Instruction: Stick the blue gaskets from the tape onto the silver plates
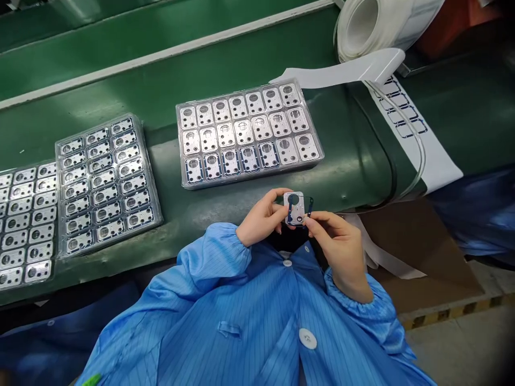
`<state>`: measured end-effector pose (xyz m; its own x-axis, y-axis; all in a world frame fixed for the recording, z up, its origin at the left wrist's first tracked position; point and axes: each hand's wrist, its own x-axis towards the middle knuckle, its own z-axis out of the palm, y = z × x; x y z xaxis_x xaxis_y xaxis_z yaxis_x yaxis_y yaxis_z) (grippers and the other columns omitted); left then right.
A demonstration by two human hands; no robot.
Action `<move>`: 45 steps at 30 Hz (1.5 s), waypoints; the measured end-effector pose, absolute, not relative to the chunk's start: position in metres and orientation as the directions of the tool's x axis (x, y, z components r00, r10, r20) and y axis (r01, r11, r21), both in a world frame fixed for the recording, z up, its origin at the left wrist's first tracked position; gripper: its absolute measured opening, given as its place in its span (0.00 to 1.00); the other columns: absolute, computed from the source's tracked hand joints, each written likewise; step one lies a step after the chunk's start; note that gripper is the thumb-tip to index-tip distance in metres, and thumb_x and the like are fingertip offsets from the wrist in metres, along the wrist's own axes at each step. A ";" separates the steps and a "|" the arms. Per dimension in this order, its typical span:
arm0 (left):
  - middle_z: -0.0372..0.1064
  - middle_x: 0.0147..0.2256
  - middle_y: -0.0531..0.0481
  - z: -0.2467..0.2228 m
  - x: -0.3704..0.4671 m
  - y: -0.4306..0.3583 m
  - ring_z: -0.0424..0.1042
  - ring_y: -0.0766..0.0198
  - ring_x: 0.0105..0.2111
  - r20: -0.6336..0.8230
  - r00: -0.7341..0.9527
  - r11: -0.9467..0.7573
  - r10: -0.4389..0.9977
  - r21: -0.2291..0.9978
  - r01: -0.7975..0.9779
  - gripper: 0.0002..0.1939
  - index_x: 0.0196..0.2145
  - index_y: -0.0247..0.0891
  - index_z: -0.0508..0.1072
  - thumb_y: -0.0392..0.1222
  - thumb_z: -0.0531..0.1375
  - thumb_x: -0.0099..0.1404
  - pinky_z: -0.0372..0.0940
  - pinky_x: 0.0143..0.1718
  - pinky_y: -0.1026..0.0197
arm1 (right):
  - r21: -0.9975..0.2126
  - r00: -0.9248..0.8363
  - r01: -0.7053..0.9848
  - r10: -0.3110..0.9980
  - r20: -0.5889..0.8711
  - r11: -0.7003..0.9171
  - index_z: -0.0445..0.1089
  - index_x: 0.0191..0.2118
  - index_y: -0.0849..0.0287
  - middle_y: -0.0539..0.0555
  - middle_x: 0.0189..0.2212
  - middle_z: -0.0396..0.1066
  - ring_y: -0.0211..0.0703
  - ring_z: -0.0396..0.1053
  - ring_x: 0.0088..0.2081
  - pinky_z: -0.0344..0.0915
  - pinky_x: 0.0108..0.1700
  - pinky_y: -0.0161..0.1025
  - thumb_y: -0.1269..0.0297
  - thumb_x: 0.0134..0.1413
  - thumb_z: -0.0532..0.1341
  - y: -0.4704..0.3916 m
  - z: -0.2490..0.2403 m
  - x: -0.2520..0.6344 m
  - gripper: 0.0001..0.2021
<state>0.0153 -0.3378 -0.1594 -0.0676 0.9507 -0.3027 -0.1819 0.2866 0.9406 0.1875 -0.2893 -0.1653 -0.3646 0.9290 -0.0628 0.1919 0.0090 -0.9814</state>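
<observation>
My left hand (265, 215) pinches a small silver metal plate (296, 208) that has a large round hole and smaller holes. Between the fingers of my right hand (336, 238) is a thin dark blue adhesive frame (310, 205), its left side lying over the plate and its right side sticking out past the plate's edge. Both hands are close together in front of my chest, just off the bench edge. Beyond them lies a clear plastic tray (249, 170) with rows of similar plates; several in the nearest row carry blue frames.
A second tray (156, 206) of plates with blue frames stands at left, another tray (56, 214) beside it. A white roll (358, 27) of liner is at the back right. Its strip (440, 166), bearing blue frames, hangs over the green bench (341, 128). A cardboard box (434, 236) sits below.
</observation>
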 end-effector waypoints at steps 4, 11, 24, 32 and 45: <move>0.72 0.26 0.53 -0.162 0.014 -0.338 0.70 0.70 0.22 -0.299 -0.059 0.283 0.953 0.940 -0.191 0.25 0.58 0.36 0.60 0.47 0.58 0.68 0.64 0.24 0.68 | -0.986 -0.369 0.167 0.925 -0.089 -0.029 0.78 0.34 0.56 0.50 0.27 0.75 0.36 0.68 0.25 0.67 0.26 0.34 0.56 0.50 0.70 -0.286 -0.166 0.191 0.10; 0.73 0.27 0.53 -0.163 0.015 -0.338 0.72 0.69 0.24 -0.290 -0.036 0.277 0.956 0.938 -0.211 0.24 0.59 0.37 0.59 0.46 0.57 0.68 0.64 0.25 0.69 | -0.991 -0.427 0.135 0.902 -0.062 -0.005 0.78 0.34 0.55 0.50 0.26 0.75 0.36 0.67 0.24 0.68 0.26 0.35 0.56 0.50 0.70 -0.287 -0.166 0.192 0.09; 0.72 0.26 0.53 -0.163 0.017 -0.338 0.75 0.67 0.26 -0.259 -0.042 0.243 0.965 0.942 -0.230 0.22 0.58 0.36 0.59 0.43 0.57 0.68 0.66 0.24 0.70 | -0.865 -0.441 0.317 0.868 0.229 0.389 0.77 0.35 0.55 0.50 0.32 0.77 0.40 0.74 0.34 0.70 0.36 0.37 0.68 0.58 0.65 -0.287 -0.161 0.191 0.02; 0.73 0.27 0.52 -0.165 0.017 -0.338 0.75 0.67 0.27 -0.254 -0.038 0.240 0.967 0.946 -0.218 0.22 0.58 0.37 0.59 0.42 0.57 0.68 0.66 0.25 0.70 | -0.812 -0.463 0.344 0.838 0.290 0.471 0.76 0.35 0.56 0.51 0.31 0.77 0.40 0.74 0.33 0.71 0.34 0.37 0.69 0.59 0.64 -0.288 -0.159 0.188 0.03; 0.71 0.25 0.55 -0.166 0.017 -0.338 0.75 0.67 0.27 -0.234 -0.039 0.219 0.971 0.949 -0.228 0.21 0.57 0.36 0.58 0.40 0.56 0.68 0.67 0.24 0.70 | -0.731 -0.477 0.349 0.783 0.400 0.587 0.74 0.36 0.57 0.52 0.31 0.77 0.40 0.75 0.33 0.71 0.35 0.37 0.72 0.59 0.64 -0.288 -0.160 0.187 0.03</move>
